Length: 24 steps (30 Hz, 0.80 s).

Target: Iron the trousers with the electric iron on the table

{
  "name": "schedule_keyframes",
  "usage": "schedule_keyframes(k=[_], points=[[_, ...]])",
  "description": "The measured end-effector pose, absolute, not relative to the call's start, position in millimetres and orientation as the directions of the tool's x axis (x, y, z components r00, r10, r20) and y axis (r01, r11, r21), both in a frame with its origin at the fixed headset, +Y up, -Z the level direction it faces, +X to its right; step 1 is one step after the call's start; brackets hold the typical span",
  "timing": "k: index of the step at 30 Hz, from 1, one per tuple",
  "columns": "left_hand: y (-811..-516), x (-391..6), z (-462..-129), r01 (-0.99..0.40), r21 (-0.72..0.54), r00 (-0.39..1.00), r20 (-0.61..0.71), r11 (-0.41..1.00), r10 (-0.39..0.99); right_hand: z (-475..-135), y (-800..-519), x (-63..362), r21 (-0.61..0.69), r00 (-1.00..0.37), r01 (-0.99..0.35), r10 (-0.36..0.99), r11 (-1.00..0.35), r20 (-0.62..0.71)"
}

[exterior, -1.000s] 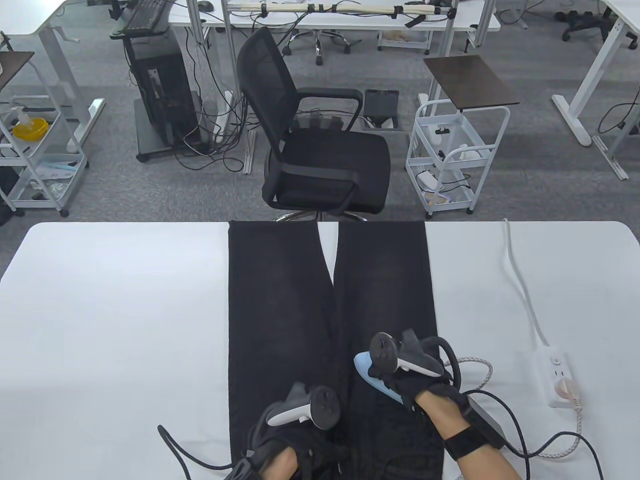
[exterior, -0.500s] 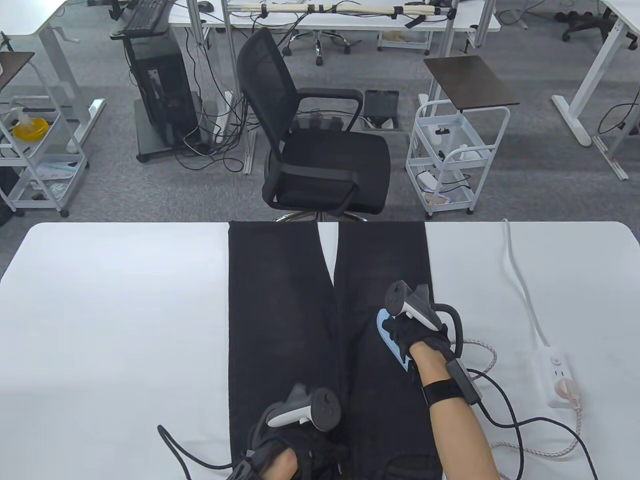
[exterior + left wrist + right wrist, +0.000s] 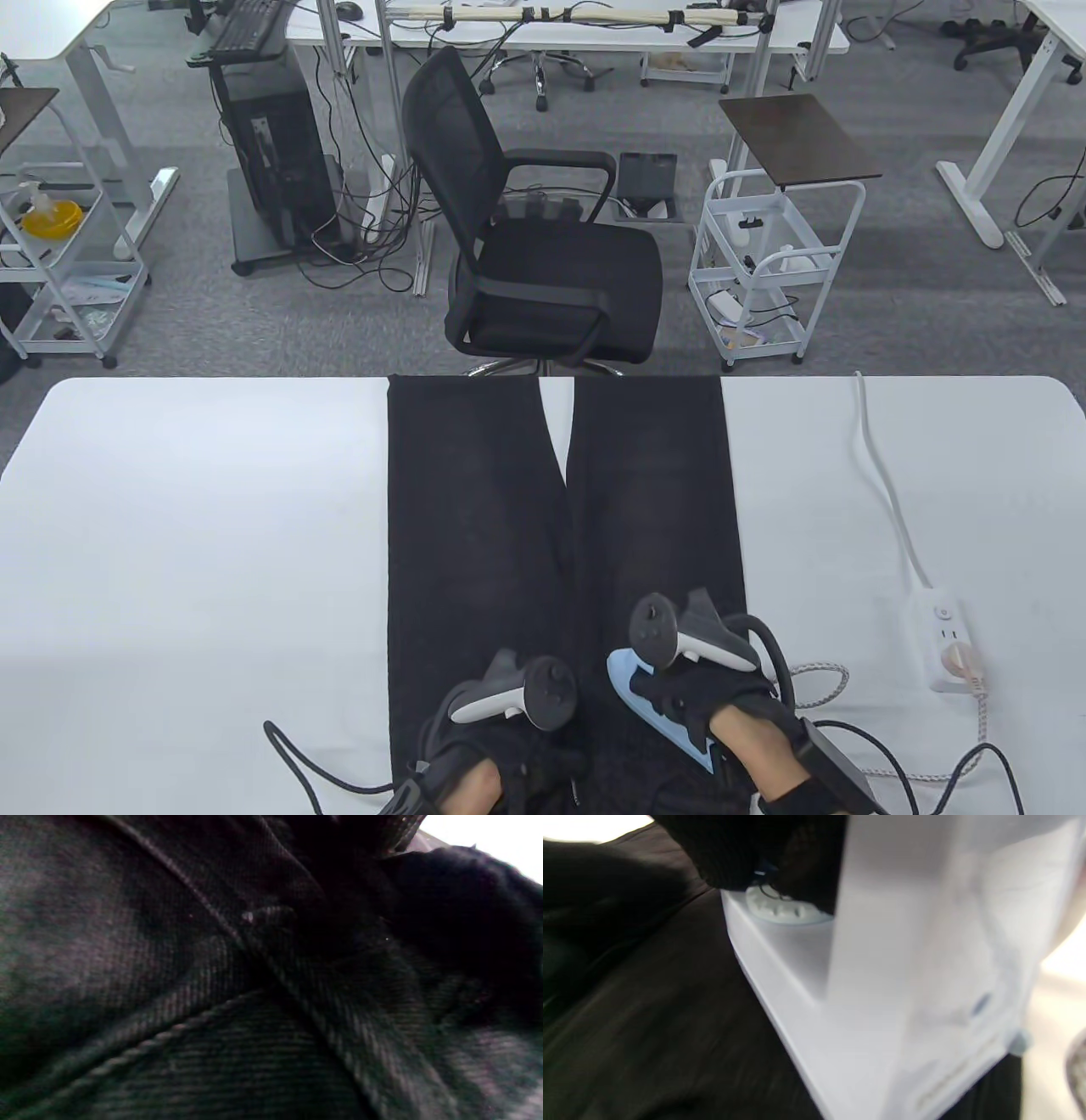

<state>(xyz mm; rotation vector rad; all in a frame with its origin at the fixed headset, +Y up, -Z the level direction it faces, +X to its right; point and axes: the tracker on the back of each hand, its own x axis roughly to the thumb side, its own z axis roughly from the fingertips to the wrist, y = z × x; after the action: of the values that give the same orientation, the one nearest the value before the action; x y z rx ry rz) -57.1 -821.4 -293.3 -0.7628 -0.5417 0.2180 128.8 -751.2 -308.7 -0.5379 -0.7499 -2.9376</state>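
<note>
My right hand [image 3: 721,705] has its gloved fingers wrapped round the handle of the pale blue iron [image 3: 649,700], whose flat sole lies on the right leg of the black trousers [image 3: 475,509], near my edge of the table; in the right wrist view the iron [image 3: 882,984] is a smooth, blurred slab of light plastic with a ribbed round dial under the dark glove, resting on the cloth. My left hand [image 3: 501,755] lies on the left leg close to the waist, but how its fingers lie I cannot tell, since the tracker covers them from above and the left wrist view shows only the trousers [image 3: 212,1005] close up: coarse twill weave crossed by raised stitched seams. The trousers lie flat and lengthwise down the middle of the white table [image 3: 187,526], legs parted in a narrow V and hems hanging over the far edge. The tabletop is smooth and matte with rounded corners. On its right side lies a white power strip [image 3: 950,637] with a plug in it; a braided cord [image 3: 823,679] loops between it and the iron. Beyond the table, grey carpet, a black mesh office chair [image 3: 534,229], a white wire trolley [image 3: 772,263] and other desks with tangled cables.
</note>
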Motion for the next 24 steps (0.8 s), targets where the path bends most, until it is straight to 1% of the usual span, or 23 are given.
schedule_keyframes(k=[2, 4, 5, 6, 9, 14, 18, 20, 22, 23, 24], points=[[-822, -57, -293, 0.003, -0.707, 0.841, 0.384, 0.707, 0.381, -280, -752, 124, 0.413, -0.909, 0.171, 0.018, -0.895, 0.417], [-822, -57, -293, 0.003, -0.708, 0.841, 0.384, 0.706, 0.382, -264, -750, 126, 0.353, -0.92, 0.181, -0.032, -0.918, 0.391], [-822, -57, -293, 0.002, -0.707, 0.841, 0.384, 0.708, 0.381, -261, -750, 128, 0.323, -0.916, 0.201, -0.061, -0.925, 0.397], [-822, -57, -293, 0.001, -0.706, 0.841, 0.383, 0.708, 0.381, -260, -750, 129, 0.311, -0.923, 0.188, -0.059, -0.932, 0.381], [-822, -57, -293, -0.003, -0.705, 0.841, 0.383, 0.709, 0.383, -267, -751, 131, 0.33, -0.928, 0.183, -0.052, -0.926, 0.368], [-822, -58, -294, -0.011, -0.709, 0.839, 0.378, 0.705, 0.393, -300, -752, 132, 0.301, -0.947, 0.166, -0.067, -0.939, 0.314], [-822, -58, -294, -0.011, -0.709, 0.838, 0.378, 0.705, 0.393, -339, -752, 133, 0.3, -0.966, 0.14, -0.065, -0.944, 0.25], [-822, -58, -294, -0.007, -0.708, 0.841, 0.378, 0.706, 0.388, -363, -753, 135, 0.303, -0.978, 0.103, -0.041, -0.947, 0.204], [-822, -58, -294, -0.007, -0.708, 0.842, 0.377, 0.706, 0.386, -384, -752, 136, 0.314, -0.984, 0.122, -0.073, -0.942, 0.164], [-822, -57, -294, -0.007, -0.708, 0.842, 0.377, 0.706, 0.386, -399, -751, 138, 0.351, -0.988, 0.123, -0.081, -0.928, 0.13], [-822, -57, -294, -0.006, -0.708, 0.842, 0.377, 0.706, 0.385, -409, -752, 139, 0.354, -0.992, 0.099, -0.064, -0.93, 0.11]])
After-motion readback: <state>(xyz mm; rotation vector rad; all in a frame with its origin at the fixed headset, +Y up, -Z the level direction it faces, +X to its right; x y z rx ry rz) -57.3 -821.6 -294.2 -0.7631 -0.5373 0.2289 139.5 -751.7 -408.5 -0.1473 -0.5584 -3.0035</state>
